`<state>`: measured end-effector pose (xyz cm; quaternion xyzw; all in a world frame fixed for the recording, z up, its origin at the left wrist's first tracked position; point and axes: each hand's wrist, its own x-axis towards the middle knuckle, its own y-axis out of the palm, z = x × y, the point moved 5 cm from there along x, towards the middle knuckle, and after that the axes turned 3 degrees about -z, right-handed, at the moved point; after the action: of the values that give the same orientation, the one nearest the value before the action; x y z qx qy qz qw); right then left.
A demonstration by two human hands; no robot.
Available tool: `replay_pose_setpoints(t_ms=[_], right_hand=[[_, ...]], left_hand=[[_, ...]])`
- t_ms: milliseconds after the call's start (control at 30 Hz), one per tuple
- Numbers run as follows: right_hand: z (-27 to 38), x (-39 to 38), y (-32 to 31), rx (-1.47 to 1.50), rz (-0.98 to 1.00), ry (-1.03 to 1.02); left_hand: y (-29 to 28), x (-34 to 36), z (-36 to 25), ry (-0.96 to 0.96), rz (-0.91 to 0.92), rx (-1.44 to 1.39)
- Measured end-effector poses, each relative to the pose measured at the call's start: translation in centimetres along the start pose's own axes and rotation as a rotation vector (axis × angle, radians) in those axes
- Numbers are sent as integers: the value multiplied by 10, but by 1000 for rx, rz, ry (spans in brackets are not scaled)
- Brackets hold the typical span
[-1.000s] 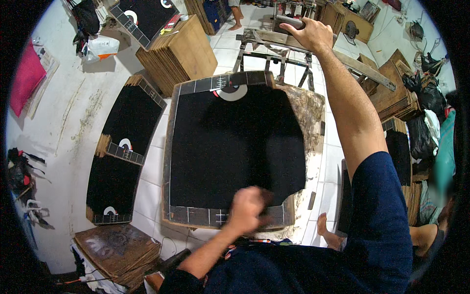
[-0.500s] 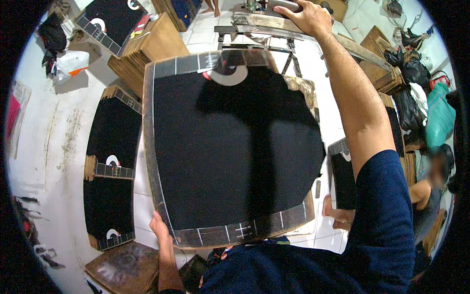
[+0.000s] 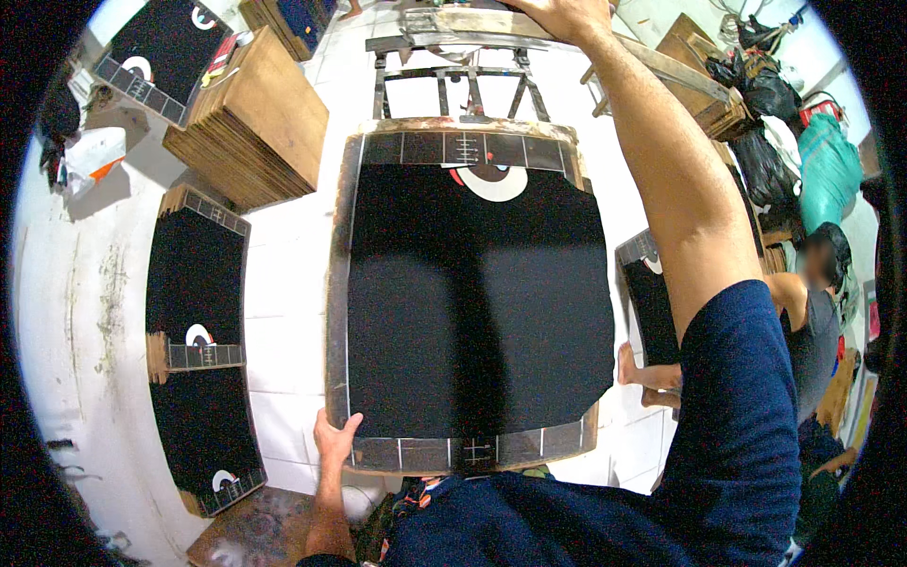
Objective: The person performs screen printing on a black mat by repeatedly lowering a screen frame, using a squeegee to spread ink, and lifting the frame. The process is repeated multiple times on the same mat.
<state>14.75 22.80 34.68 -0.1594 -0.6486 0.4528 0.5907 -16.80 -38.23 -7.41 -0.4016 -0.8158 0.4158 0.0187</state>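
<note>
In front of me lies a board (image 3: 336, 283) with a worn wooden rim and dark strips of white ruled marks at its far and near ends. A black fabric piece (image 3: 539, 312) covers its middle, with a white curved print at the far end and a dark shadow across it. My left hand (image 3: 335, 439) grips the board's near left corner, thumb on top; its other fingers are mostly hidden. My right arm stretches far forward. My right hand (image 3: 567, 17) is over a wooden beam at the top edge, its fingers largely cut off by the picture's rim.
Boards with black fabric (image 3: 196, 274) stand in stacks on the left; another board (image 3: 652, 293) lies on the right. Beyond is a metal-legged stand (image 3: 453, 71). A tall board stack (image 3: 274, 113) is at the far left. A person (image 3: 803, 293) sits at right, near bags (image 3: 831, 175).
The board, tilted before, now sits straighter and further right in the picture. My right hand has slid up to the top rim, and the dark block under it is out of sight.
</note>
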Motion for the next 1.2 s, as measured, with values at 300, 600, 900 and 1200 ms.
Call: replay_pose_setpoints(t_ms=[300,600,900,1200], right_hand=[[-1,19,-4,-13,22,21],[-1,39,-6,-19,42,24],[0,52,-14,31,48,20],[-8,28,2,57,103,51]], left_hand=[[-5,-7,-35,87,11,169],[-8,2,-46,57,36,120],[1,16,-30,-7,-4,192],[58,84,-236,574,-50,231]])
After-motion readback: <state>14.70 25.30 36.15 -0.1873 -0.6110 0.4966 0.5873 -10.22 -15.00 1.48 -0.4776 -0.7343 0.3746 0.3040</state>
